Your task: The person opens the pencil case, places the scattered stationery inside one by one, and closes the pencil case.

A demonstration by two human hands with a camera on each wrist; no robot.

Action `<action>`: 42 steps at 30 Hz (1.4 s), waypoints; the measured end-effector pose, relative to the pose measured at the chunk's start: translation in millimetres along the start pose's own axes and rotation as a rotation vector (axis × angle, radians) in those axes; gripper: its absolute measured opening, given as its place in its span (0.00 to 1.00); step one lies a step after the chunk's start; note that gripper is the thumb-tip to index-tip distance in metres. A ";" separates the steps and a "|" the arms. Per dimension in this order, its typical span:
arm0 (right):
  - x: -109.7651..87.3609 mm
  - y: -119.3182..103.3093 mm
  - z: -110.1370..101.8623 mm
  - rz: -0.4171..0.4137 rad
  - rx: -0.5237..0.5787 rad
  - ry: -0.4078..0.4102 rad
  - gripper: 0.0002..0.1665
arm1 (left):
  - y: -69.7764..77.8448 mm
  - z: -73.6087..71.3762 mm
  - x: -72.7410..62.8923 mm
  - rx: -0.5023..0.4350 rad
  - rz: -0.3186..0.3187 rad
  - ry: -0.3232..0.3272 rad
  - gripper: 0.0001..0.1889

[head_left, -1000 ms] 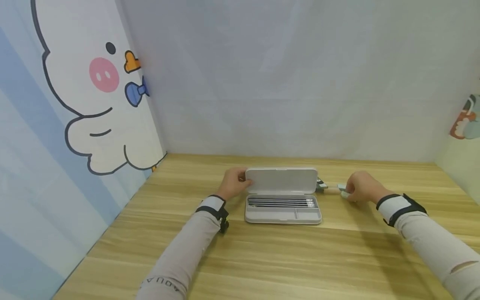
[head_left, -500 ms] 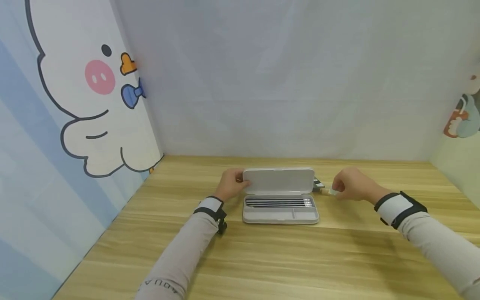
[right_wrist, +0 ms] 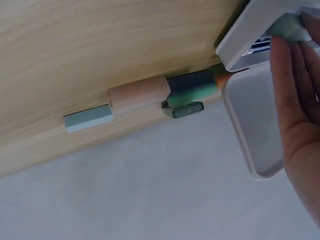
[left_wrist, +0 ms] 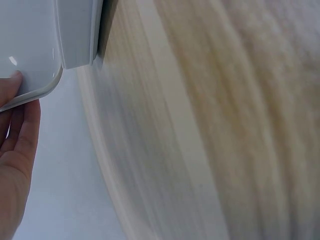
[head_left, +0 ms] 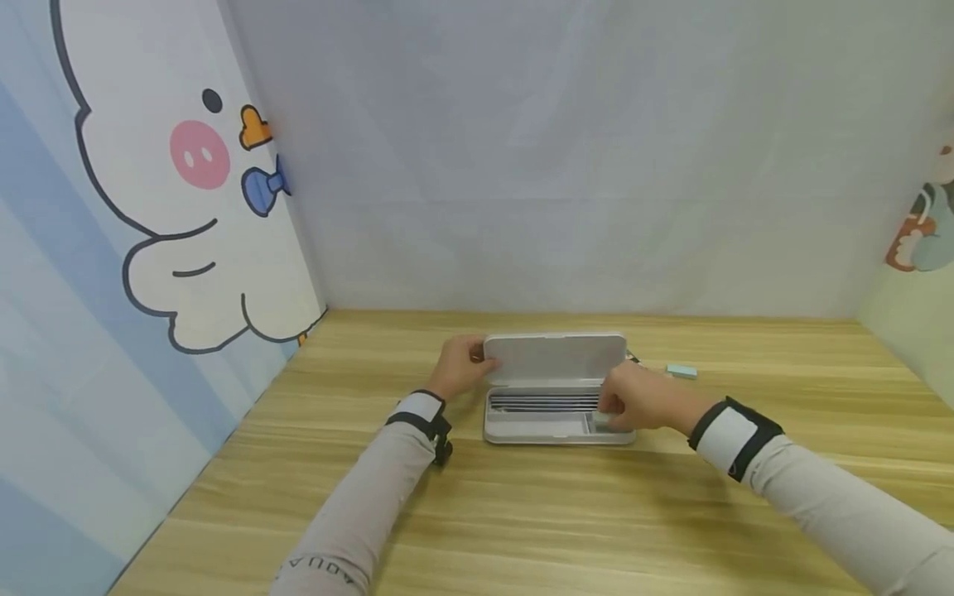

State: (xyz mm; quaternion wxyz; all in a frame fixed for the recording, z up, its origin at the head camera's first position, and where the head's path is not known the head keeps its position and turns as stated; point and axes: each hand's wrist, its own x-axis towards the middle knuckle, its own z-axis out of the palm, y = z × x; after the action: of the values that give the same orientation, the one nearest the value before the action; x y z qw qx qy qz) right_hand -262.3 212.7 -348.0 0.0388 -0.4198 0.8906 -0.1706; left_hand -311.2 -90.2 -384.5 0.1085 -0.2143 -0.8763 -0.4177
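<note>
A white pencil case [head_left: 537, 428] lies open on the table, with several dark pencils [head_left: 544, 403] in its long back compartment. My left hand [head_left: 460, 367] grips the left end of the raised lid [head_left: 555, 358]; in the left wrist view its thumb [left_wrist: 10, 85] lies on the inner face and the fingers sit behind. My right hand [head_left: 641, 397] is at the small right-hand compartment of the case. Between thumb and fingers it pinches a small pale green block [right_wrist: 290, 27], which looks like an eraser. The hand covers part of the pencil ends.
Right of the case rests a light blue block [head_left: 681, 372]. The right wrist view shows it lined up with a tan block [right_wrist: 140, 94], dark blue and green pieces [right_wrist: 192, 89], and a small dark green object [right_wrist: 187, 109]. A pale cloth wall [head_left: 581, 165] hangs behind the table.
My right hand has carried the pale green block leftward from beside the tan block to the case's small compartment. The light blue block is now uncovered. My left hand keeps holding the lid.
</note>
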 end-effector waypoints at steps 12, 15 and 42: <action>-0.9 -1.8 15.0 -0.048 -0.039 0.081 0.24 | -0.4 1.2 -0.3 -0.005 0.002 0.013 0.10; -2.6 -0.6 16.9 -0.023 -0.036 0.085 0.17 | -0.3 1.8 -0.6 -0.004 0.006 0.014 0.10; -45.8 103.7 -47.5 0.285 -0.157 0.094 0.14 | 0.8 1.5 0.6 0.022 -0.012 0.004 0.09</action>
State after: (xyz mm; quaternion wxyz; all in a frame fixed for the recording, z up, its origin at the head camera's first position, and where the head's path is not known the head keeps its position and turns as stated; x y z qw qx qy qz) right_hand -319.1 321.6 -341.6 -0.0118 -0.2825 0.9526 -0.1126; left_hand -311.4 -88.4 -384.7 0.1102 -0.2069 -0.8817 -0.4093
